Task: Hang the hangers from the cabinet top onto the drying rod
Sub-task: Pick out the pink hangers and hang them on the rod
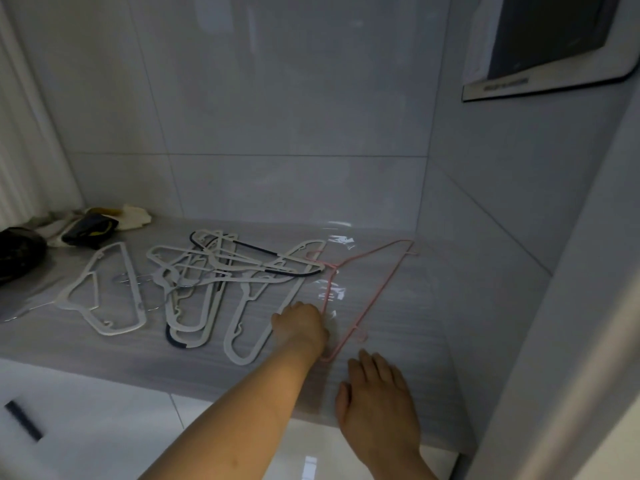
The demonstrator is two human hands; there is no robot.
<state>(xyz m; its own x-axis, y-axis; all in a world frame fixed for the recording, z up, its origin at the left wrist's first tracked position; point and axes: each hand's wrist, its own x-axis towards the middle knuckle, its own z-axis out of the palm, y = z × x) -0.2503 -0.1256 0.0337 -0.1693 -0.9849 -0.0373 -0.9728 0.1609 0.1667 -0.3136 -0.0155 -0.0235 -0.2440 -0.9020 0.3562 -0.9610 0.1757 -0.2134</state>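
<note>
The right hand (377,393) lies flat on the grey cabinet top (415,323) near its front edge, fingers straight and close together. At its 11 o'clock the left hand (301,323) meets the pink hanger (380,289), fingers tucked out of sight, so I cannot tell whether they grip the wire. White and dark hangers (209,306) sprawl toward 9 o'clock.

Grey table (398,341) against tiled wall. Pile of white hangers (221,271) mid-table, dark hanger (263,252) tangled in. Pink hanger (379,288) lies flat, right of pile. Left hand (301,323) at pink hanger's left edge, fingers hidden. Right hand (377,393) flat, fingers straight, near table front. Rags (135,218) far left.
</note>
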